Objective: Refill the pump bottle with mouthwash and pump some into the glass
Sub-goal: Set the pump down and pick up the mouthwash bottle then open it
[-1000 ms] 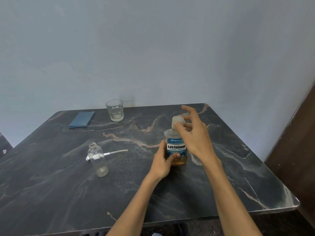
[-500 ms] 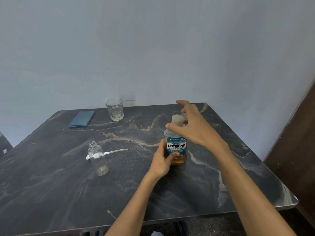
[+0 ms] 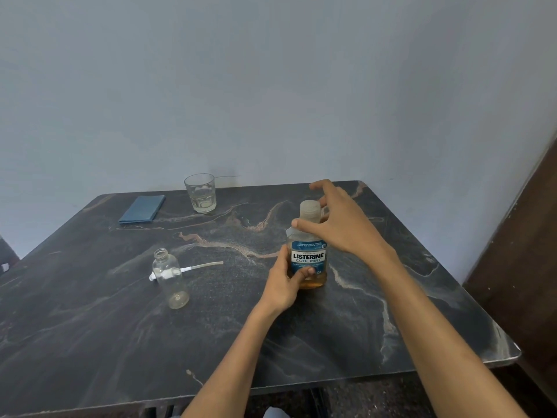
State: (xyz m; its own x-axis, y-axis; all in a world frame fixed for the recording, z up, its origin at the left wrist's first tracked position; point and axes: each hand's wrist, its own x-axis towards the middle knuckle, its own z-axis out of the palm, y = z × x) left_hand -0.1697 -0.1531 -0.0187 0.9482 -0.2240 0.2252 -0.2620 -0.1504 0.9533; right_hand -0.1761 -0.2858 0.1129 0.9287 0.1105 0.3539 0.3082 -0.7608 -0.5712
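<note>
A mouthwash bottle (image 3: 308, 257) with a blue label and amber liquid stands upright on the dark marble table (image 3: 376, 321), its pale cap (image 3: 309, 210) on. My left hand (image 3: 284, 282) grips its lower body from the left. My right hand (image 3: 340, 221) hovers beside the cap with fingers spread, thumb in front of the bottle's shoulder, fingers behind the cap. A small clear pump bottle (image 3: 170, 279) stands uncapped at the left. Its white pump head with tube (image 3: 193, 268) lies on the table behind it. A clear glass (image 3: 200, 193) stands at the back.
A folded blue cloth (image 3: 143, 209) lies at the back left of the table, left of the glass. A grey wall rises right behind the table. A dark brown panel (image 3: 521, 251) stands to the right of the table's right edge.
My right hand let go of the cap, where its fingertips were a second ago, and opened out to the right of it. My left hand and the bottle stayed in place.
</note>
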